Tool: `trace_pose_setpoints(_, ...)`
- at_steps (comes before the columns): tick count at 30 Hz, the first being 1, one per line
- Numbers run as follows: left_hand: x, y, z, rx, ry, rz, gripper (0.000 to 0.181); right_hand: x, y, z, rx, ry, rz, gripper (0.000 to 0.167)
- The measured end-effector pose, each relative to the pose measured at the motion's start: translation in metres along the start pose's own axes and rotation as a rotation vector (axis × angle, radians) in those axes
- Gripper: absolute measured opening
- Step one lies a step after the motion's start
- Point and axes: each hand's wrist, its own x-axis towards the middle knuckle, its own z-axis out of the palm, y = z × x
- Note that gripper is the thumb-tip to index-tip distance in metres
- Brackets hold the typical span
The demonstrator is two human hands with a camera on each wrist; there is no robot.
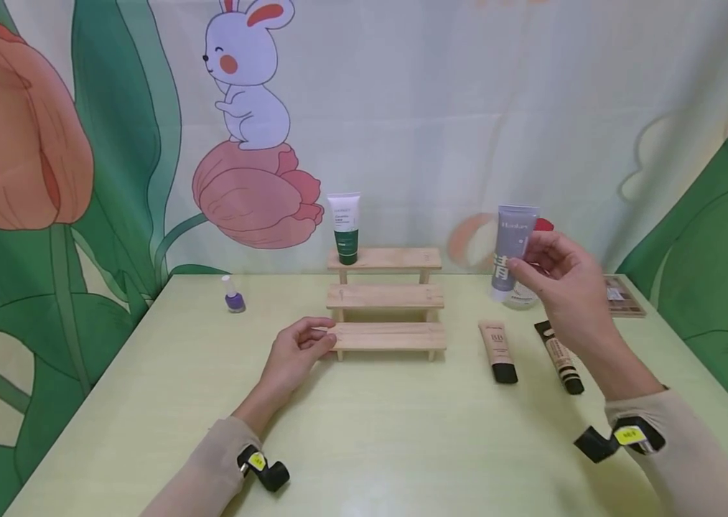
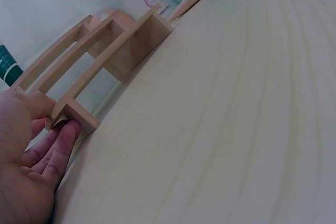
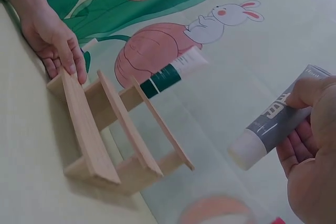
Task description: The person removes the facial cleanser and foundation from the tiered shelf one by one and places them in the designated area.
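Note:
A three-step wooden rack [image 1: 386,337] stands mid-table. My left hand [image 1: 296,355] pinches the left end of its lowest step, thumb above and fingers below in the left wrist view [image 2: 31,156]. Upright on the left of the top step is a white and green tube [image 1: 346,228]. To the right of the rack, my right hand [image 1: 567,287] holds a grey-blue tube [image 1: 512,248] upright in the air, cap down, between thumb and fingers. In the right wrist view the same grey tube [image 3: 275,119] is tilted, clear of the rack.
A purple nail polish bottle [image 1: 234,297] stands at the back left. On the right lie a beige BB tube [image 1: 497,350] and a black-capped tube [image 1: 560,357]. Behind my right hand are a clear bottle with a red cap [image 1: 522,296] and a flat palette [image 1: 624,296]. A printed curtain hangs behind.

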Motion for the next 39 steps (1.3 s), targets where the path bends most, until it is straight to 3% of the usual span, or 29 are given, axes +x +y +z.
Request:
trace_pose_setpoints(5, -0.002, 0.002, -0.002, 0.005, -0.005, 0.017, 0.028, -0.021, 0.008, -0.027, 0.063, 0.040, 0.008, 0.030)
trace_pose_setpoints(12, 0.000, 0.004, -0.002, -0.011, -0.011, 0.027, 0.028, -0.048, 0.019, -0.058, 0.089, 0.115, 0.081, 0.031)
trace_pose_setpoints(21, 0.000, 0.004, 0.000, -0.016, -0.012, 0.022, 0.028, -0.079, 0.031, -0.084, 0.220, 0.120, 0.090, 0.033)
trace_pose_setpoints(29, 0.000, 0.002, 0.000, -0.010, -0.010, 0.017, 0.028, -0.107, 0.042, -0.098, 0.075, 0.146, 0.156, 0.030)
trace_pose_setpoints(39, -0.002, 0.001, 0.000, -0.008, -0.010, 0.010, 0.027, -0.134, 0.055, -0.108, -0.253, 0.135, 0.263, 0.030)
